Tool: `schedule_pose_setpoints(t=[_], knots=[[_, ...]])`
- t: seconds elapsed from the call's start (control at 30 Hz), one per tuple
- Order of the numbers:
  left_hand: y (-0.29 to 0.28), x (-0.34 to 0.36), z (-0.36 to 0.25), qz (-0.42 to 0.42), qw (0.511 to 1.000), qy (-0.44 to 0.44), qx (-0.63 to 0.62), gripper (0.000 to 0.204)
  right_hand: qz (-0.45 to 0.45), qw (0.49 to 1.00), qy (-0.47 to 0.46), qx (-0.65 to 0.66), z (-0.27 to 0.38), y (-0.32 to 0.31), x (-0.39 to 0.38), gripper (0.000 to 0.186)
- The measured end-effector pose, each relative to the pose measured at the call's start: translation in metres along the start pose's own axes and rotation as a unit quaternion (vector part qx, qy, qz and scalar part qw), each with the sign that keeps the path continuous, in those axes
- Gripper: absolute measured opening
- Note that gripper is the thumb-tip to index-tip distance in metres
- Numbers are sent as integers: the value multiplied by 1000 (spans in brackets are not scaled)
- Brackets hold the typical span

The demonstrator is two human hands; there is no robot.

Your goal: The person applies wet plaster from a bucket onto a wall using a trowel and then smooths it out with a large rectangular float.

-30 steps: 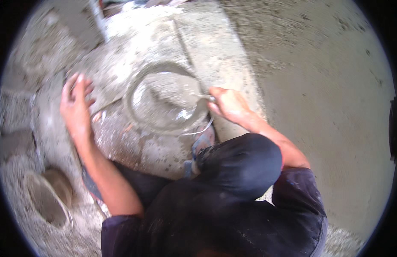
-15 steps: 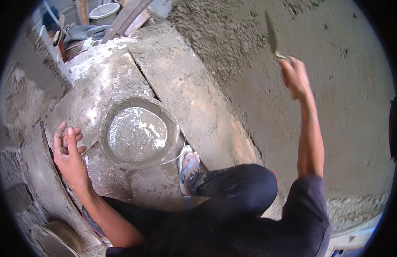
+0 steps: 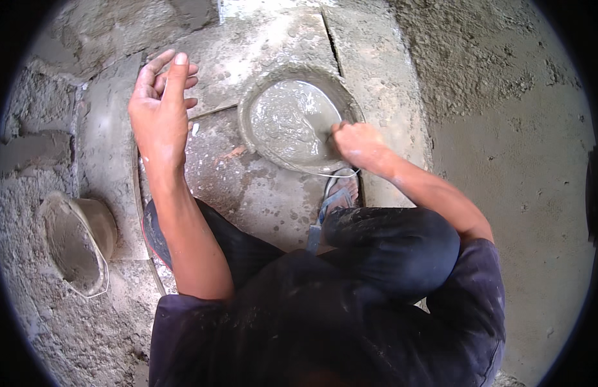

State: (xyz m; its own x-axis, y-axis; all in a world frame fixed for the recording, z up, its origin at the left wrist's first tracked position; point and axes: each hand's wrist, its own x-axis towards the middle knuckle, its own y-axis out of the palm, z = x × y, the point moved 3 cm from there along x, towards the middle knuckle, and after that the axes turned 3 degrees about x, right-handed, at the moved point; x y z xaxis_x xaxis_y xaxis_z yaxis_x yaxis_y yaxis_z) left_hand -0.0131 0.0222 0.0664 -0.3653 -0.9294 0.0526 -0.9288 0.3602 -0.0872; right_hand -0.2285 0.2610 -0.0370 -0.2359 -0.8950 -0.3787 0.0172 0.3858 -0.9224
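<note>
A round bucket with a mortar-caked rim holds wet grey mortar. My right hand is closed at the bucket's right side, gripping the trowel seen in the earlier frame. The trowel's blade is hidden in the mortar and behind my fingers. To the left of the bucket, my left hand is raised in the air. Its fingers are loosely bent and apart, with the thumb up, and nothing is in it.
A second bucket, tipped toward the left and coated inside with mortar, stands at the left. Rough and smoothed mortar covers the surface on the right. My sandalled foot rests just below the main bucket, on stained boards.
My right hand has come down from the mortared surface at the upper right to the bucket, bringing the trowel. The view has shifted left, and the second bucket now shows fully.
</note>
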Motion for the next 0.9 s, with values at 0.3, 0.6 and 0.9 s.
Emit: schedule_pose_setpoints(t=[0.3, 0.6, 0.9], knots=[[-53, -7, -3, -43, 999, -11, 26, 53, 36, 982, 74, 172, -14, -24, -33, 33], [-51, 3, 27, -44, 998, -3, 44, 47, -163, 952, 43, 257, -13, -69, -43, 29], [-16, 11, 26, 5, 999, -31, 33, 47, -163, 801, 348, 460, -155, -162, -144, 24]])
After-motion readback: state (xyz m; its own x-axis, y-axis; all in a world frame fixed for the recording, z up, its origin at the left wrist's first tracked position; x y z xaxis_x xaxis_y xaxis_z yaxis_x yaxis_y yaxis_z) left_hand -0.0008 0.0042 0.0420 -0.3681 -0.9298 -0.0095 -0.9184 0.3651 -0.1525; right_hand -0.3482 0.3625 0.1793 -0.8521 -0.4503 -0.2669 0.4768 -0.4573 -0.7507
